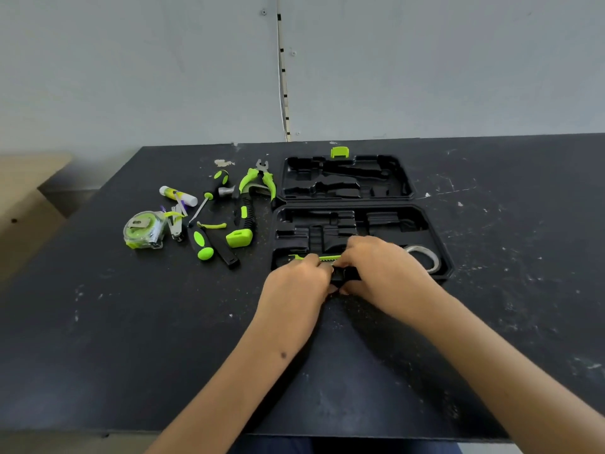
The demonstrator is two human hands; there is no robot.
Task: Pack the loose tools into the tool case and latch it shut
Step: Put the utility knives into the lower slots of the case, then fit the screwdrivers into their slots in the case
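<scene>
The black tool case [422,221] lies open flat on the black table, its lid half at the back with a green latch [339,152]. Both hands meet at the case's front edge. My left hand [296,283] and my right hand [379,267] together pinch a slim green and black tool [324,257], which lies along the front slot of the case. A roll of tape [425,257] sits in the case's right corner. Loose tools lie left of the case: pliers [257,181], hammer [244,221], two screwdrivers [203,244], tape measure [144,229].
A glue stick [178,195] and small metal pieces lie among the loose tools. A pale wall rises behind the table. A wooden surface [23,198] stands at the far left, lower than the table. The table's front edge [98,432] runs close to my body.
</scene>
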